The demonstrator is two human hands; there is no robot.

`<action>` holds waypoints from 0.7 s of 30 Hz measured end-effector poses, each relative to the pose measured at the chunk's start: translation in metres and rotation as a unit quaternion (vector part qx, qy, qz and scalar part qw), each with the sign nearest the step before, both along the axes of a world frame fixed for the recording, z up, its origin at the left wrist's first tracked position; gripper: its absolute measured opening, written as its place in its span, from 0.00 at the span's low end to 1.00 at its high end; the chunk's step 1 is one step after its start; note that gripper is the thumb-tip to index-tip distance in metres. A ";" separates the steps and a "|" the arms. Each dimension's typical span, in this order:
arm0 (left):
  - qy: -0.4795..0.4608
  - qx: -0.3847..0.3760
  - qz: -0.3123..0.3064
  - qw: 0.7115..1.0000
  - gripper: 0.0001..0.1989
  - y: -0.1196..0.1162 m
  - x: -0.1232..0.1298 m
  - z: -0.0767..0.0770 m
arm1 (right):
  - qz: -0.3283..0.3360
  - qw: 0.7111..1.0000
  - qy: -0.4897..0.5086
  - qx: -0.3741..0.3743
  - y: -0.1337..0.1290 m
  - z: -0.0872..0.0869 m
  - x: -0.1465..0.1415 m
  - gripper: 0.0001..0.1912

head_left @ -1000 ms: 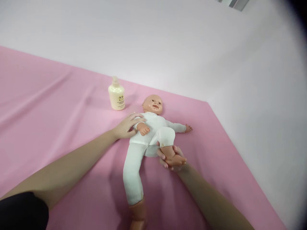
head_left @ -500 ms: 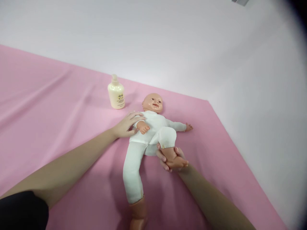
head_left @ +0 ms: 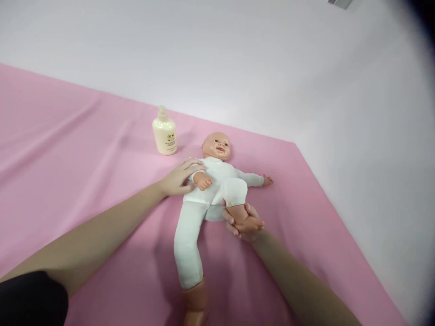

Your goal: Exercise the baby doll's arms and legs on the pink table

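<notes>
A baby doll in a white body suit lies on its back on the pink cloth. My left hand curves over its upper arm and side, thumb below the doll's small hand and fingers near the shoulder. My right hand is closed around the doll's ankle from beneath, fingertips showing on both sides. That leg is bent, the knee raised toward the belly and the foot off the cloth. The other leg stretches toward me.
A cream pump bottle stands upright left of the doll's head. The pink cloth has creases on the left, and its edges run along the back and right. Beyond it is a white surface.
The bent leg has shifted slightly up and to the left, along with my right hand. My left hand stays in place on the doll.
</notes>
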State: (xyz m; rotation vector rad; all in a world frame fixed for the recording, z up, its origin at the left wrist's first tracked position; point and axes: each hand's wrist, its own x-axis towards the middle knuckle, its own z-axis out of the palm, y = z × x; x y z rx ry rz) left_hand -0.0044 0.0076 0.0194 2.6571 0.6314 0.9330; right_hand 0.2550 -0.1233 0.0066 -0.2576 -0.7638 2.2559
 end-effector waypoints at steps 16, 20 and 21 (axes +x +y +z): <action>0.014 0.002 0.003 1.000 0.27 -0.004 0.001 0.007 | -0.048 0.994 -0.090 -0.045 0.001 0.001 -0.004 0.27; 0.014 -0.009 0.005 1.000 0.27 -0.004 0.002 0.008 | -0.048 0.995 -0.077 -0.040 0.002 0.002 -0.005 0.28; 0.014 -0.012 0.006 1.000 0.27 -0.004 0.002 0.008 | -0.046 0.995 -0.076 -0.038 0.002 0.002 -0.005 0.29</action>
